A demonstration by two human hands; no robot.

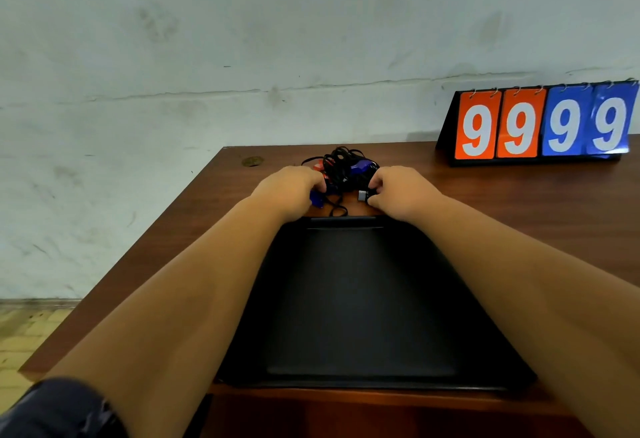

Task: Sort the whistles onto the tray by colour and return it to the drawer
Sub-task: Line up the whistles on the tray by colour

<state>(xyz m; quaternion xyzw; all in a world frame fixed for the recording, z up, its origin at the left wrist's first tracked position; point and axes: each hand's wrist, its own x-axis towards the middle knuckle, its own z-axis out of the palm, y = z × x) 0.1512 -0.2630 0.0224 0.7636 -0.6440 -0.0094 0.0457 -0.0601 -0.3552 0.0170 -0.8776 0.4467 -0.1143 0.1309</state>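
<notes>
At the far edge of the surface [519, 202], just past the far rim of the tray [360, 299], sits a tangled pile of whistles [346, 169] with black cords [341, 157] looped over them. Red and blue bodies show in the pile; I can't count them, the cords cover too much. One purple-blue whistle [362, 165] lies on top, right side of the pile.

My left hand [289, 192] is at the pile's left side, fingers [320, 184] curled round a blue whistle [317, 199], knuckles up. My right hand [403, 192] is at the pile's right side, fingers [375, 189] pinching a dark whistle [363, 196] with a grey end. Both whistles are low, at or just above the wood, close to the tray's far rim; can't tell if they touch it. A cord loop [337, 211] trails between my hands down to that rim.

Tray is black, flat, running from the near edge toward the pile, between my forearms. The pile is off it, on the wood.

Far right corner: a flip scoreboard [540, 122] against the wall [242, 39], two orange 9s and two blue 9s. A brass-coloured round spot [252, 161] is near the far left corner. Dark sleeve [59, 410] at bottom left; yellowish floor [24, 330] past the left edge.
</notes>
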